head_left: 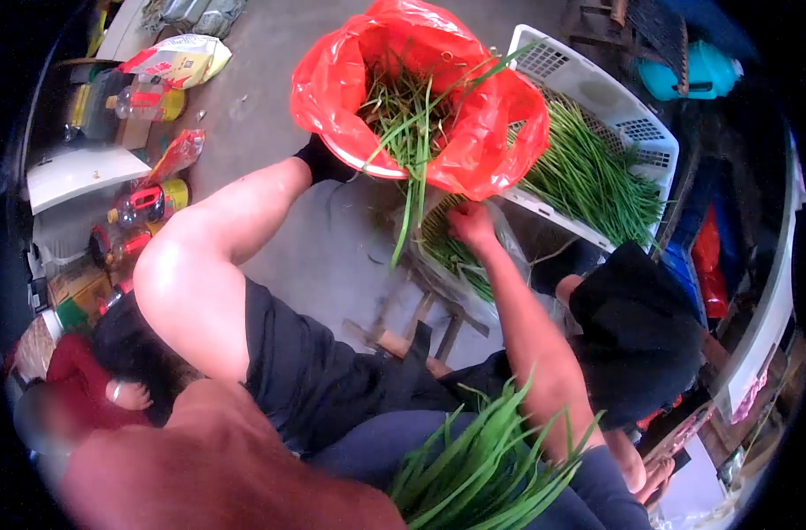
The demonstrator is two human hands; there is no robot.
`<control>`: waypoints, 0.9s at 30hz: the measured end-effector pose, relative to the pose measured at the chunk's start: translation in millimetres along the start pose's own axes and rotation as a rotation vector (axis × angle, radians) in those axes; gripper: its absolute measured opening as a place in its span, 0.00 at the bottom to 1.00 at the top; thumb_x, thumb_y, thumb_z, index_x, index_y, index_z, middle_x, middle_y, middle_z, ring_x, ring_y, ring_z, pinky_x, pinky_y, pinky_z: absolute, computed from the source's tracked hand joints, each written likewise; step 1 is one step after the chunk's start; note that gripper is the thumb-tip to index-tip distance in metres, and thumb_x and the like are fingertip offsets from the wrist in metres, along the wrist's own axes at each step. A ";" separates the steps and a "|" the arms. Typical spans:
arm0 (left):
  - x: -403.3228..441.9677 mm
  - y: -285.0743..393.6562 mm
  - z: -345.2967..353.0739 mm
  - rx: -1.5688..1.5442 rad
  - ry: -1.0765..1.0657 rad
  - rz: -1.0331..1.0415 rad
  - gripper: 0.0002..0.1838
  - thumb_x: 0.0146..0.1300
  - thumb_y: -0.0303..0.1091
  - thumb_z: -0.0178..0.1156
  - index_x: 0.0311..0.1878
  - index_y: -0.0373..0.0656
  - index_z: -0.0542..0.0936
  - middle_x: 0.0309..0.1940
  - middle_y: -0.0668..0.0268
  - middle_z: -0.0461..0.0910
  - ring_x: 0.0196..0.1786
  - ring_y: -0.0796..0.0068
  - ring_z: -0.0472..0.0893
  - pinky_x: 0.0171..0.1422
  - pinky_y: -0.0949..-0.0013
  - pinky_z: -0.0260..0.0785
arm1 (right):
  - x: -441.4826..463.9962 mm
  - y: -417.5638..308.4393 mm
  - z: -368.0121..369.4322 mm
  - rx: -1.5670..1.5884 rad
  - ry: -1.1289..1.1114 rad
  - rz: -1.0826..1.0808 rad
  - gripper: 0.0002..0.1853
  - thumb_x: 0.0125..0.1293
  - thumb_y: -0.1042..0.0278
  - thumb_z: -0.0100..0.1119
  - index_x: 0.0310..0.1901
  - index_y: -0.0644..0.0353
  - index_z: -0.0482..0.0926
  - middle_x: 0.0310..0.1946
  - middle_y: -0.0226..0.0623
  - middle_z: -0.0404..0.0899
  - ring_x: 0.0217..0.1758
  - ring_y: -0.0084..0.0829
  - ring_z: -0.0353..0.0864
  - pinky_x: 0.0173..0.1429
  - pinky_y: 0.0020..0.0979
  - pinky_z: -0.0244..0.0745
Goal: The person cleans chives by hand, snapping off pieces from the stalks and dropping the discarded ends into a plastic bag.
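Note:
My left hand [235,459] looms large and blurred at the bottom left. A bunch of long green chives [491,459] fans out to its right, close to the camera, in front of my right forearm. The left fingers are hidden, but the bunch appears held by that hand. My right hand [471,223] has curled fingers at the mouth of a clear plastic bag [495,305] with more greens inside; what they pinch is not visible. Just above it stands a red plastic bag [332,88] full of loose green and brownish trimmings, some blades hanging over its rim.
A white plastic crate [659,141] at the upper right holds many chives. Several bottles [147,102] line the left side, beside a white panel [85,177]. Another person's dark red sleeve [76,380] shows at the lower left. A wooden stool [394,340] is below the clear bag.

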State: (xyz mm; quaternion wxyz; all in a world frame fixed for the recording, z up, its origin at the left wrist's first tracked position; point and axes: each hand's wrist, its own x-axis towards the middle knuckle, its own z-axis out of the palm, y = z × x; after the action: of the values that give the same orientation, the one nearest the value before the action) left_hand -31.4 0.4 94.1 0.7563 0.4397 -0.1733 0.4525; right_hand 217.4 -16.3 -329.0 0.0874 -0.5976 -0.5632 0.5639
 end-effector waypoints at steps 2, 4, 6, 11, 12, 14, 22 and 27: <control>0.1 -0.4 1.0 0.004 -0.001 0.003 0.07 0.65 0.27 0.51 0.40 0.35 0.76 0.39 0.47 0.80 0.29 0.58 0.80 0.30 0.62 0.70 | 19.3 -2.1 -5.5 -0.068 0.013 -0.046 0.08 0.61 0.67 0.55 0.32 0.63 0.78 0.18 0.35 0.76 0.19 0.27 0.77 0.25 0.31 0.74; -1.0 0.7 -1.2 -0.017 0.016 0.015 0.07 0.65 0.27 0.50 0.40 0.35 0.76 0.40 0.46 0.80 0.29 0.58 0.80 0.30 0.62 0.70 | 2.5 8.1 0.9 -0.110 0.107 -0.070 0.09 0.62 0.66 0.54 0.34 0.63 0.78 0.20 0.37 0.77 0.20 0.30 0.78 0.24 0.32 0.74; -0.6 1.7 -2.5 -0.012 0.002 0.002 0.07 0.65 0.26 0.50 0.40 0.34 0.76 0.41 0.46 0.80 0.30 0.57 0.80 0.30 0.62 0.70 | 5.3 8.8 -3.9 -0.224 0.144 -0.047 0.09 0.60 0.66 0.55 0.35 0.63 0.77 0.21 0.36 0.78 0.19 0.30 0.79 0.24 0.32 0.74; -3.5 3.3 -5.5 0.009 0.016 0.010 0.07 0.66 0.25 0.49 0.40 0.34 0.76 0.42 0.46 0.80 0.30 0.57 0.80 0.30 0.62 0.70 | -3.5 -22.9 -12.2 -0.086 0.169 0.075 0.13 0.59 0.61 0.56 0.42 0.59 0.78 0.31 0.42 0.80 0.33 0.40 0.80 0.36 0.40 0.74; -3.9 3.5 -5.9 0.016 0.014 0.011 0.07 0.66 0.25 0.49 0.40 0.33 0.76 0.42 0.46 0.80 0.30 0.57 0.80 0.30 0.62 0.70 | -4.5 -26.1 -17.5 -0.088 0.132 0.113 0.18 0.60 0.57 0.55 0.48 0.57 0.79 0.41 0.48 0.82 0.46 0.51 0.80 0.48 0.47 0.74; -3.6 4.3 -8.1 0.002 0.009 0.020 0.07 0.66 0.24 0.49 0.40 0.33 0.76 0.43 0.46 0.79 0.30 0.57 0.80 0.30 0.62 0.70 | -3.4 -27.9 -20.4 -0.151 0.168 0.075 0.18 0.59 0.55 0.56 0.47 0.57 0.79 0.41 0.49 0.82 0.46 0.52 0.80 0.47 0.48 0.74; 4.9 6.9 -18.2 -0.021 -0.009 0.001 0.08 0.66 0.22 0.47 0.40 0.32 0.76 0.45 0.46 0.79 0.31 0.56 0.80 0.30 0.62 0.70 | -6.2 -33.8 -14.7 -0.379 0.342 -0.127 0.20 0.59 0.49 0.58 0.46 0.55 0.78 0.40 0.49 0.82 0.46 0.53 0.79 0.45 0.50 0.74; 5.9 1.3 -13.3 -0.008 -0.023 0.050 0.08 0.66 0.20 0.47 0.38 0.31 0.76 0.44 0.45 0.79 0.31 0.57 0.79 0.29 0.62 0.69 | -5.1 -37.4 -12.6 -0.377 0.328 -0.186 0.20 0.59 0.49 0.56 0.47 0.54 0.79 0.40 0.49 0.82 0.46 0.52 0.79 0.45 0.50 0.75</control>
State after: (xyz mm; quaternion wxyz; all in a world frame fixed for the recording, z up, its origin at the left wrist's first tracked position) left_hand -31.2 14.8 91.3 0.7446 0.4371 -0.1946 0.4655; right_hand 207.1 -0.4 -294.0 0.1159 -0.6325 -0.6892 0.3340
